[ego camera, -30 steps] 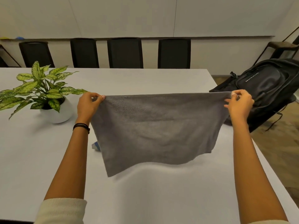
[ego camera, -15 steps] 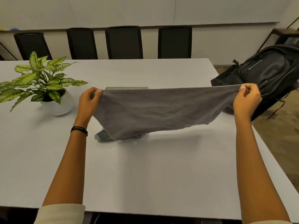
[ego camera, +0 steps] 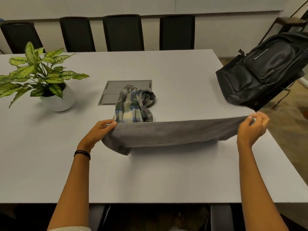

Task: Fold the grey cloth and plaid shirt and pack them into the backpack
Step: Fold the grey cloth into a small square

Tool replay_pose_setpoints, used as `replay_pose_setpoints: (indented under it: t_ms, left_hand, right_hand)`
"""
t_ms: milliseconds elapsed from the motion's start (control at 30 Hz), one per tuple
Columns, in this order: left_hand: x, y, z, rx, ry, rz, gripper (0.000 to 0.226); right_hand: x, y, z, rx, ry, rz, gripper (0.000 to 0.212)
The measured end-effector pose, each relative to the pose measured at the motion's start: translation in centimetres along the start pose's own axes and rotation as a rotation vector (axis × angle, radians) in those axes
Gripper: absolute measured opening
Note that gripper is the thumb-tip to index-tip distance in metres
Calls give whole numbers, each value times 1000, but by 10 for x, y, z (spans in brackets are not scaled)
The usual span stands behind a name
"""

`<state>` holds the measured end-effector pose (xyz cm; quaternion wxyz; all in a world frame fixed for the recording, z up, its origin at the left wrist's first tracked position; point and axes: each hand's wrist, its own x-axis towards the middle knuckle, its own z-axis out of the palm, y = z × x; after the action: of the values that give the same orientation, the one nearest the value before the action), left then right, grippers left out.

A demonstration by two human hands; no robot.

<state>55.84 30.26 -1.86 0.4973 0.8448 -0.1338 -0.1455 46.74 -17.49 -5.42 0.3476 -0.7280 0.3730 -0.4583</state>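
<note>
— Two corners, one in each hand. How does the grey cloth [ego camera: 175,134] lie?
— Its long axis runs left to right across the bench [ego camera: 150,177]. The top edge is pulled taut between the hands. The lower part sags, and its bottom left fold touches the bench.
— And the fingers?
— The left hand [ego camera: 98,132] pinches the left corner, fingers [ego camera: 111,123] closed over the edge. The right hand [ego camera: 251,129] grasps the right corner between thumb and curled fingers, a little higher.
— Where is the plaid shirt [ego camera: 133,105]?
— Just behind the cloth's left half, crumpled in a heap. The cloth's edge hides its near bottom. Its far end lies on a grey recessed panel [ego camera: 116,88].
— The backpack [ego camera: 266,72]?
— Beyond the cloth's right end, past the bench's edge. It is black and tilted, with its front pockets facing the camera. The frame cuts off its upper right. I cannot tell what it rests on or whether its main compartment is unzipped.
— Anything else?
— A potted plant [ego camera: 41,75] stands well left of the cloth, and dark chairs [ego camera: 123,32] line the wall far behind it. A dark band [ego camera: 82,154] circles the left wrist.
</note>
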Motion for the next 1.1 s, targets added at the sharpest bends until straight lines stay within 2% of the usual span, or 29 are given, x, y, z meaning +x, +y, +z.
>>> replay_pose_setpoints:
  t_ms: [200,400,500,600,767,833,900,1033,1100]
  left_hand:
    - [-17,-49,32,-71,-250,-179,34]
    - [-35,-83,67,-144,-466,-425,24]
    - [-42,-105,80,-144,-622,-527,44]
    - [-50,-115,95,-105,-785,-619,33]
    - [-54,-132,116,63,-956,-710,18]
    - [-53,-135,120,55,-978,-720,19]
    - [-50,-134,123,28,-856,-687,24]
    - [-39,-142,128,-90,-200,-512,14]
    - [-30,-147,132,-51,39,-433,12]
  right_hand:
    - [-43,47,-21,86,-43,236,21]
    - [-71,81,-49,53,-11,291,17]
    - [-80,100,-59,-11,11,311,17]
    - [-89,115,-68,-87,-6,339,18]
    - [-106,135,-84,-174,-84,427,19]
    - [-112,142,-88,-217,-122,471,20]
    - [-118,146,-92,-263,-170,499,21]
    - [-122,161,-95,-404,-288,569,19]
    - [-121,166,-95,-477,-330,562,16]
